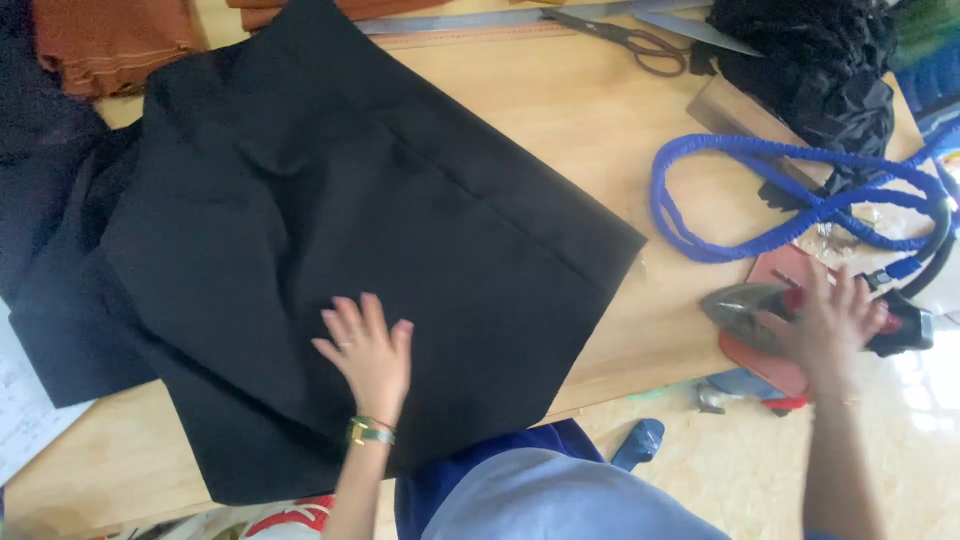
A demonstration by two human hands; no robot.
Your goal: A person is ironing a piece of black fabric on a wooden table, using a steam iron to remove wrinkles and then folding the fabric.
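Observation:
A large piece of black cloth [330,230] lies spread over a wooden table [590,110]. My left hand [368,350] rests flat on the cloth near its front edge, fingers apart, with a green band on the wrist. My right hand [835,325] is over the handle of a clothes iron [760,305] that sits on a red-brown pad [770,355] at the table's right edge. The hand is blurred, with fingers spread above the handle, so whether it grips the iron is unclear.
A blue braided cord [800,205] loops across the right of the table. Scissors [625,38] lie at the back, beside a heap of black fabric [810,60]. Orange-brown cloth [110,40] sits at the back left. Tiled floor shows below right.

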